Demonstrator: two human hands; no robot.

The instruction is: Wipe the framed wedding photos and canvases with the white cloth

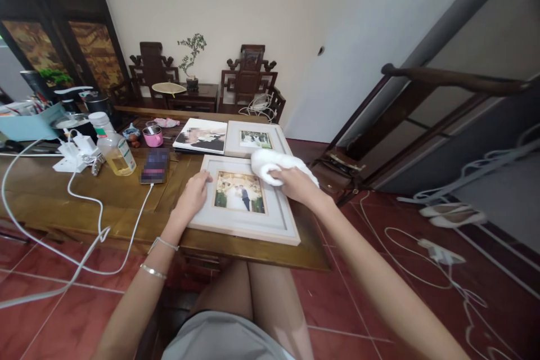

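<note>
A white picture frame (pixel 278 224) holding a photo lies flat on the wooden table (pixel 105 202) in front of me. My left hand (pixel 193 194) rests on its left border, fingers curled down against it. My right hand (pixel 293 183) is closed on a white cloth (pixel 270 162) and presses it onto the frame's upper right corner. Behind lie a second white frame (pixel 236 140) and an unframed photo print (pixel 201 136).
A phone (pixel 155 166) on a white charging cable, a bottle of yellow liquid (pixel 113 152), a pink cup (pixel 152 136) and a power strip (pixel 71 156) sit at the table's left. Carved chairs stand by the wall. Cables and white shoes (pixel 451 215) lie on the red tiles at right.
</note>
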